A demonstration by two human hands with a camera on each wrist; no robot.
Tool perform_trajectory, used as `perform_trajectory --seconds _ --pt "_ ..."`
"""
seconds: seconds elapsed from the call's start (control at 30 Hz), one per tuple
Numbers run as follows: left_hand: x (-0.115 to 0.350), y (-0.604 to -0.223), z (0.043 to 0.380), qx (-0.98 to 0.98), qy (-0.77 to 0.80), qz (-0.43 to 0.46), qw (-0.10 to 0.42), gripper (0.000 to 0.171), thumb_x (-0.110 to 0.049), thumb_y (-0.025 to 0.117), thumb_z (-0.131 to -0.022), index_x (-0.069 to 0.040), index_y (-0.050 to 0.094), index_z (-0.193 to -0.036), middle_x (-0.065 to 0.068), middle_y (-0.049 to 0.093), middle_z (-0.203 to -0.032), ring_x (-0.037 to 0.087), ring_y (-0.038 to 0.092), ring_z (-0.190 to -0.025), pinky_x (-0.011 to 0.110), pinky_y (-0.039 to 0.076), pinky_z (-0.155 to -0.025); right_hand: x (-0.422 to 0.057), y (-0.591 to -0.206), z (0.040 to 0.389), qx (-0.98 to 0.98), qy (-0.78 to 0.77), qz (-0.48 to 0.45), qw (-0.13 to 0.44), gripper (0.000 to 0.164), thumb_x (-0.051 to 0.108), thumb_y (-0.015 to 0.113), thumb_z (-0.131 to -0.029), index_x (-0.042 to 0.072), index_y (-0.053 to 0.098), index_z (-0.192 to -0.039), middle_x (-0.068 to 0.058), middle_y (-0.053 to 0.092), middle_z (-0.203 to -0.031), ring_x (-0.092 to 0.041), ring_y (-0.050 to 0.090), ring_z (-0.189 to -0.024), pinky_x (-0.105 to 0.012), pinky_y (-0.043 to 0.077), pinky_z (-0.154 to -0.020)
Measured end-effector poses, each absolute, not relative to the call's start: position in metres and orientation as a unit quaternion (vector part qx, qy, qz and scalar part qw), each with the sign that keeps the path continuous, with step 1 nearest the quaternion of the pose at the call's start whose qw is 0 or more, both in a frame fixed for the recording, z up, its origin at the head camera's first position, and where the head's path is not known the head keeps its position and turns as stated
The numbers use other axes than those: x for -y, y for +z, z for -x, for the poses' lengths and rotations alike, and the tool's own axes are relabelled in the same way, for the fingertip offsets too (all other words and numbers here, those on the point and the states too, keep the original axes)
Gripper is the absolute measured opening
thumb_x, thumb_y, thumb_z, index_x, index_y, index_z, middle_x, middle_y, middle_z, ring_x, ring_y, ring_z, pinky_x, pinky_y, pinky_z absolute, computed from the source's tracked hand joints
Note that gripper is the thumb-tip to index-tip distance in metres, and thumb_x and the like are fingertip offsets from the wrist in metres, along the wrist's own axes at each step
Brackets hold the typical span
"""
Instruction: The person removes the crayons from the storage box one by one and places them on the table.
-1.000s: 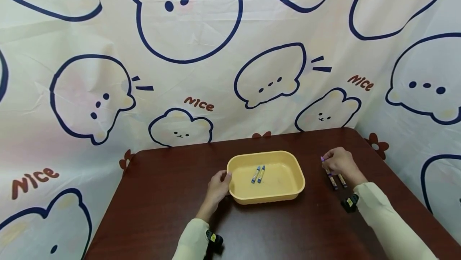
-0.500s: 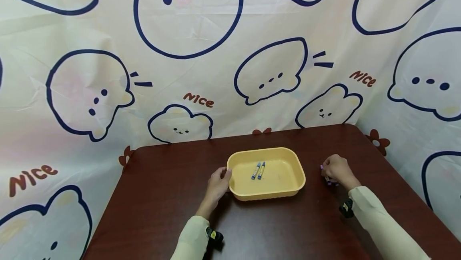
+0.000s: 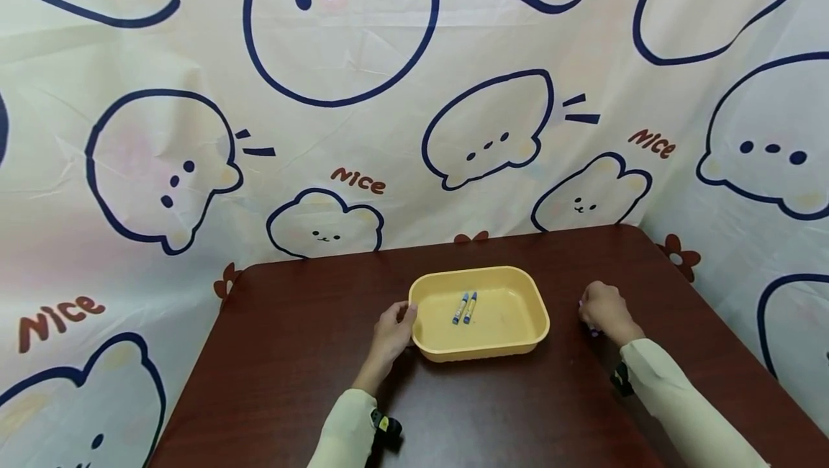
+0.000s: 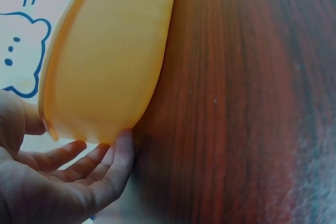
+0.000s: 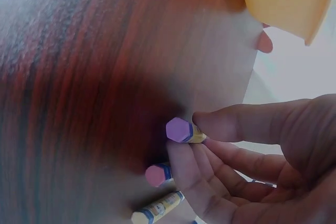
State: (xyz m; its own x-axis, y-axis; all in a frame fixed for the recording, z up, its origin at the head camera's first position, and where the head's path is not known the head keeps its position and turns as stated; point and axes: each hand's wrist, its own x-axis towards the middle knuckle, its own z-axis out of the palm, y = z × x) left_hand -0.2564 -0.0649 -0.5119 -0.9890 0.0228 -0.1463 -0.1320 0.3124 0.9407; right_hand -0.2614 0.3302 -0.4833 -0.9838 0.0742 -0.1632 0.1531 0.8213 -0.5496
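Note:
My left hand (image 3: 392,330) grips the left end of a yellow plastic tray (image 3: 479,351). In the left wrist view the thumb is at the tray's rim and the fingertips (image 4: 124,140) press its outer wall. Two blue-tipped crayons (image 3: 469,308) lie side by side inside the tray. To the right of it, my right hand (image 3: 606,312) pinches a purple crayon (image 5: 180,129) between thumb and fingers, low over the table. Close beside those fingers in the right wrist view are a pink-ended crayon (image 5: 156,175) and a cream-ended crayon (image 5: 157,208), partly hidden by the hand.
The dark brown wooden table (image 3: 291,353) carries everything. A pale cloth (image 3: 388,137) with blue-outlined cartoon animals hangs behind it and along its sides. A small black camera (image 3: 386,426) is strapped to the left wrist.
My right hand has come slightly lower and turned over the crayons, which now mostly disappear beneath it in the head view. The left hand and the tray have stayed in place.

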Motion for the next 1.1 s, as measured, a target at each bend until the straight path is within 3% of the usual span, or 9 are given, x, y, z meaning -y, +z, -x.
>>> perform_trajectory --seconds 0.17,0.43,0.73,0.83,0.9,0.93,1.0,1.1 --pt "0.065 -0.514 0.257 -0.804 0.590 0.033 0.070 0.049 -0.034 0.050 -0.108 0.000 0.053 -0.143 0.020 0.064 -0.123 0.025 0.071 -0.093 0.032 0.063 -0.072 -0.328 -0.486 0.262 -0.956 -0.283 -0.052 0.061 0.042 -0.008 0.047 -0.084 0.020 0.034 -0.055 0.004 0.034 -0.046 -0.010 0.034 -0.042 -0.023 0.026 -0.045" --pt "0.065 -0.517 0.254 -0.809 0.583 0.028 0.068 0.049 -0.034 0.049 -0.108 0.001 0.053 -0.143 0.019 0.064 -0.124 0.022 0.069 -0.092 0.032 0.063 -0.073 -0.329 -0.491 0.257 -0.957 -0.284 -0.041 0.047 0.044 -0.004 0.049 -0.090 0.019 0.036 -0.055 0.004 0.038 -0.045 -0.011 0.040 -0.041 -0.022 0.028 -0.045" --pt "0.065 -0.514 0.253 -0.800 0.596 0.024 0.069 0.049 -0.031 0.049 -0.108 0.003 0.051 -0.144 0.021 0.064 -0.123 0.023 0.070 -0.091 0.032 0.063 -0.070 -0.328 -0.482 0.255 -0.956 -0.290 -0.032 0.015 0.041 -0.007 0.055 -0.088 0.017 0.038 -0.058 0.004 0.036 -0.050 -0.011 0.032 -0.047 -0.024 0.026 -0.047" --pt "0.064 -0.512 0.254 -0.800 0.596 0.029 0.065 0.048 -0.031 0.050 -0.108 0.002 0.053 -0.143 0.021 0.064 -0.122 0.022 0.070 -0.090 0.030 0.063 -0.069 -0.326 -0.474 0.258 -0.959 -0.281 -0.036 0.013 0.026 -0.006 0.058 -0.089 0.006 0.052 -0.067 -0.003 0.049 -0.059 -0.014 0.042 -0.052 -0.026 0.034 -0.049" --pt "0.064 -0.512 0.255 -0.800 0.595 0.029 0.063 0.047 -0.030 0.050 -0.108 0.003 0.053 -0.142 0.021 0.064 -0.122 0.023 0.070 -0.090 0.030 0.063 -0.069 -0.324 -0.469 0.260 -0.961 -0.273 -0.042 0.018 0.008 -0.005 0.061 -0.089 -0.005 0.063 -0.082 -0.015 0.060 -0.072 -0.018 0.052 -0.058 -0.030 0.043 -0.052" --pt "0.064 -0.511 0.255 -0.800 0.596 0.030 0.064 0.047 -0.030 0.050 -0.108 0.003 0.053 -0.142 0.021 0.064 -0.122 0.023 0.070 -0.091 0.030 0.063 -0.069 -0.322 -0.467 0.260 -0.962 -0.268 -0.045 0.021 0.007 -0.003 0.063 -0.090 -0.009 0.066 -0.092 -0.020 0.065 -0.081 -0.021 0.057 -0.063 -0.033 0.048 -0.055" --pt "0.064 -0.510 0.255 -0.802 0.593 0.030 0.064 0.047 -0.030 0.050 -0.108 0.003 0.053 -0.142 0.021 0.064 -0.122 0.023 0.070 -0.091 0.030 0.063 -0.069 -0.320 -0.464 0.262 -0.964 -0.261 -0.051 0.023 0.023 0.000 0.065 -0.090 -0.012 0.066 -0.109 -0.027 0.068 -0.100 -0.027 0.064 -0.074 -0.040 0.055 -0.063" --pt "0.064 -0.509 0.254 -0.804 0.591 0.027 0.065 0.048 -0.030 0.050 -0.108 0.003 0.053 -0.142 0.021 0.064 -0.122 0.023 0.070 -0.093 0.032 0.063 -0.071 -0.316 -0.461 0.263 -0.964 -0.259 -0.061 0.027 0.027 0.003 0.068 -0.090 -0.012 0.066 -0.112 -0.030 0.067 -0.108 -0.032 0.066 -0.081 -0.045 0.058 -0.069"
